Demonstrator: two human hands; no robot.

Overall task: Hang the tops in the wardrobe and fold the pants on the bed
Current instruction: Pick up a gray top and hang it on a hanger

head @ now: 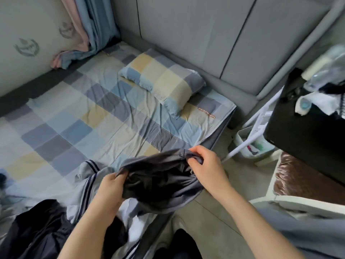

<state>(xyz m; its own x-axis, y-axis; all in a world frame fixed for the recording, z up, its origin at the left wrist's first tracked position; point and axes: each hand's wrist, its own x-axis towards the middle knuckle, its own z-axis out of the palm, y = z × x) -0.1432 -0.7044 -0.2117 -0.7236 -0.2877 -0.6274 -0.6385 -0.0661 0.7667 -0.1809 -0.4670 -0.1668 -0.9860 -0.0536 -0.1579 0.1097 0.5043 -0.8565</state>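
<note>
Both hands hold a dark grey garment [160,181] above the near edge of the bed [61,116]: the left hand [110,189] grips its left side, the right hand [203,165] pinches its upper edge; the pillow [164,81] lies further up the bed

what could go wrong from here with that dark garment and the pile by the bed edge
1. The dark grey garment is bunched between the left hand and right hand and partly hangs past the bed edge, so a loosened grip could drop it onto the floor.
2. The striped light garment and black garment lie tangled under it; laying it down there could crease it or drag them along.
</note>
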